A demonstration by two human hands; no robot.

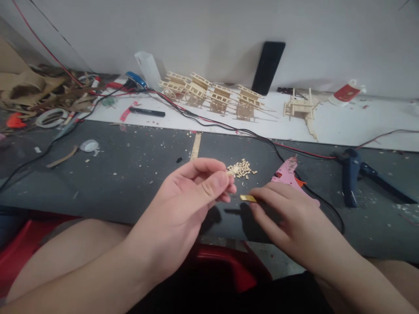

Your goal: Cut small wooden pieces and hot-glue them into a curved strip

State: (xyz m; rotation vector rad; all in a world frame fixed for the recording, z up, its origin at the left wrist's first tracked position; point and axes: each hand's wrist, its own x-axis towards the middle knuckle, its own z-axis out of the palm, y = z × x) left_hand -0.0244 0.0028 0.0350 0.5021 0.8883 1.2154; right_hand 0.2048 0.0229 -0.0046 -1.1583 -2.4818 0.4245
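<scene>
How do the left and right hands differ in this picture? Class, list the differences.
The left hand is raised higher above the dark bench, while the right hand sits lower. The left hand pinches a small wood piece; the right hand's fingertips are at a flat yellow piece. Both hands are bare.

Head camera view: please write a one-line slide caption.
Left hand pinches a tiny wood block beside a pile; right hand touches a yellow strip near a pink glue gun.

Two hands [180, 209] [288, 222], roughly four wooden carts [220, 99]
</scene>
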